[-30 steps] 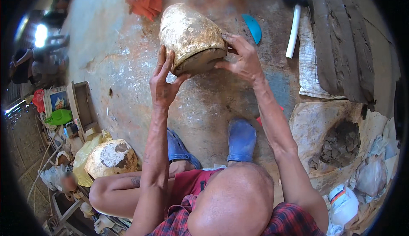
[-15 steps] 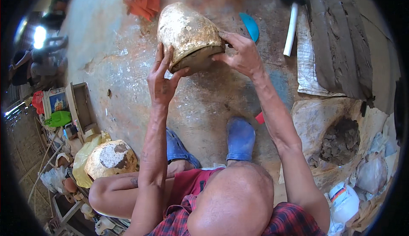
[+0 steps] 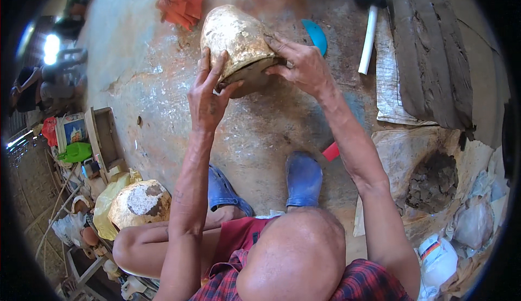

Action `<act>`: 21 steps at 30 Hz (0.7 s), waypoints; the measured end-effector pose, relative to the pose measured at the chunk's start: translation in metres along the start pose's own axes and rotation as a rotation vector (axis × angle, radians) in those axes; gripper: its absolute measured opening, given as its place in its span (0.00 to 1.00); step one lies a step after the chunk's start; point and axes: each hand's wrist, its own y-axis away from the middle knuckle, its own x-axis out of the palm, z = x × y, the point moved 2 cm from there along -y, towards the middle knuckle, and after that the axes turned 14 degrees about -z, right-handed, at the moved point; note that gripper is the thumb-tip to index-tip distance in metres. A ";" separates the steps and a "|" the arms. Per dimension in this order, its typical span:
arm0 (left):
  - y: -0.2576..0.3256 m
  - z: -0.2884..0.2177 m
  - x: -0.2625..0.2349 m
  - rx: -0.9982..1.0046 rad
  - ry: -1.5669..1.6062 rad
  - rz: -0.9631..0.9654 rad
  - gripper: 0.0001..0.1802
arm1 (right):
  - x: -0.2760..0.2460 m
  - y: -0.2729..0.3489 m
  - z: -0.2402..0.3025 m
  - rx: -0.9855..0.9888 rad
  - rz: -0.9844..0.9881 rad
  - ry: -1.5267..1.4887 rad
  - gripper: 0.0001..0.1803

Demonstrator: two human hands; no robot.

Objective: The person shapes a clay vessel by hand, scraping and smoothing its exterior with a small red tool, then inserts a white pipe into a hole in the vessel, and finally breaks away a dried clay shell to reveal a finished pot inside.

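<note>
Domed form (image 3: 233, 36) | between left hand (image 3: 208, 98) and right hand (image 3: 306, 70) | touching both

The stained floor (image 3: 163, 116) carries a teal half-disc (image 3: 317, 36) and white tube (image 3: 368, 40).

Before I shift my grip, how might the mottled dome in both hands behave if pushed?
The mottled dome looks stiff, showing no sag between the left hand and right hand. Its curved side could roll if set down. The rough-looking surface seems unlikely to slip.
</note>
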 end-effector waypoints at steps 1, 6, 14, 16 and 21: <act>-0.001 0.000 0.002 0.014 0.000 -0.001 0.44 | 0.000 0.001 -0.004 0.001 -0.001 -0.001 0.40; -0.009 -0.002 0.000 0.144 -0.004 0.016 0.45 | -0.004 0.001 0.004 -0.012 0.016 0.027 0.40; -0.016 0.000 0.005 0.179 0.039 -0.005 0.41 | -0.001 -0.003 0.018 0.025 0.029 0.087 0.41; -0.015 0.002 0.003 0.183 0.037 -0.008 0.41 | -0.001 -0.004 0.022 0.021 0.025 0.096 0.40; -0.012 -0.007 -0.001 0.217 -0.014 0.030 0.40 | -0.006 -0.002 0.035 -0.002 0.008 0.088 0.37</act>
